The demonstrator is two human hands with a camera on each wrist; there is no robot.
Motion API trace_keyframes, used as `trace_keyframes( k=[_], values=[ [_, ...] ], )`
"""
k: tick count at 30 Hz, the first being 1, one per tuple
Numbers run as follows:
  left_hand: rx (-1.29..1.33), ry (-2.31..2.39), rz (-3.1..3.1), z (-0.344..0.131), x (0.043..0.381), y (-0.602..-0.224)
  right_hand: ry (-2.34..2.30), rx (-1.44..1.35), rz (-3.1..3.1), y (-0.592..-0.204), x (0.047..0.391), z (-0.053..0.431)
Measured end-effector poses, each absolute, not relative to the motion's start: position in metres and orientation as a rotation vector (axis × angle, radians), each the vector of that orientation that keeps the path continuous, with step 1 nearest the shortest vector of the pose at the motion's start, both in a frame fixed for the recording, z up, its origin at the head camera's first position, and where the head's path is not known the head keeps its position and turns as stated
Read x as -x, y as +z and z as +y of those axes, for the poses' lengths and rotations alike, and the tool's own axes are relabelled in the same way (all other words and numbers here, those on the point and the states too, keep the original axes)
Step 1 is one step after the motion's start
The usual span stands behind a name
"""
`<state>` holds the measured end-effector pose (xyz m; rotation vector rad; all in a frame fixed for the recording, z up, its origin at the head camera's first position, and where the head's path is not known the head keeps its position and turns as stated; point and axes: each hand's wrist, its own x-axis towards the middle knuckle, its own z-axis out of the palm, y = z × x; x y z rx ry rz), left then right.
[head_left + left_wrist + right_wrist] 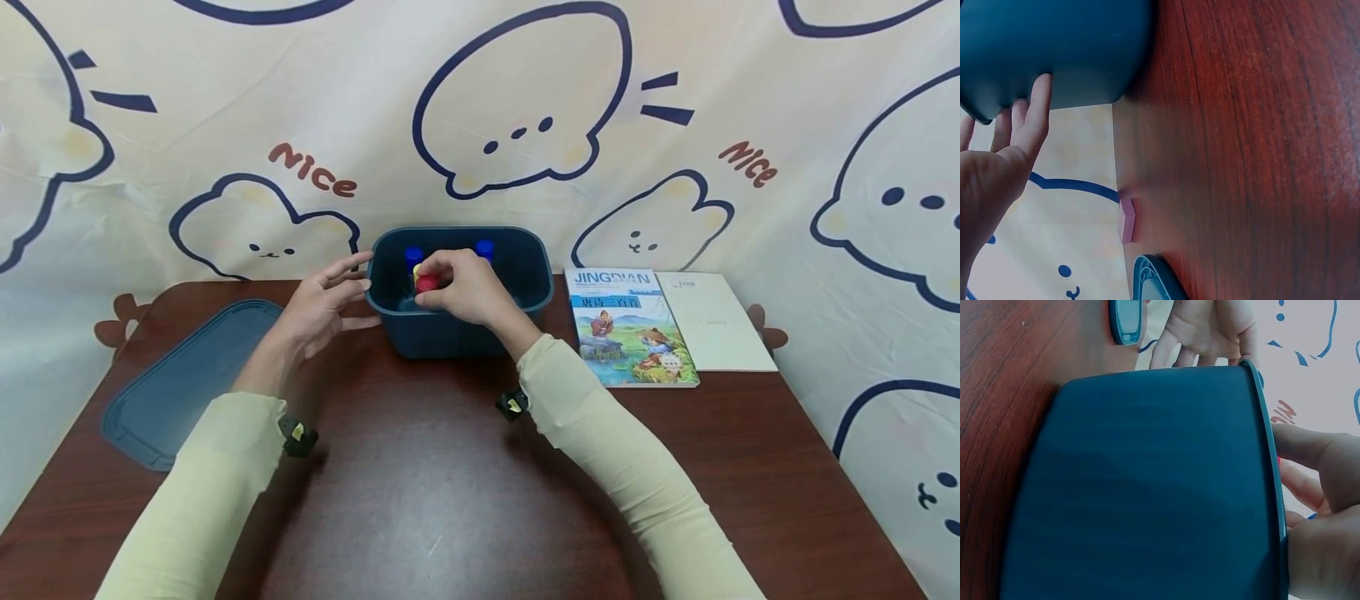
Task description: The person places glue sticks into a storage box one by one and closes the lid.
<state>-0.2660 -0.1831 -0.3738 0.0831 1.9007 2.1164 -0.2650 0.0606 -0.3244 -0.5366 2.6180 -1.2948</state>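
Note:
A dark teal plastic bin (450, 333) stands at the back of the table. My left hand (318, 304) lies against its left end with the fingers extended; in the left wrist view, fingertips (1041, 94) touch the bin's outer wall. My right hand (468, 287) reaches over the front rim and pinches a small red-topped item (426, 284) inside. A bit of yellow shows beside that item, whose lower part is hidden. Two blue caps (413, 255) (484, 248) stand up within the bin, their lower parts mostly out of sight.
The bin's teal lid (187, 383) lies flat on the table at left. To the right are an illustrated book (630, 329) and a pale book (716, 321), side by side. A printed cloth (517, 92) hangs behind the brown table (420, 500).

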Motion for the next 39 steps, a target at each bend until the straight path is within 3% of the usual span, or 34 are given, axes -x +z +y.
trace_keyframes(
  k=[39],
  values=[
    [-0.077, 2.12, 1.888, -0.184, 0.265, -0.373, -0.946, 0.48, 2.765, -0.329, 0.276, 0.049]
  ],
)
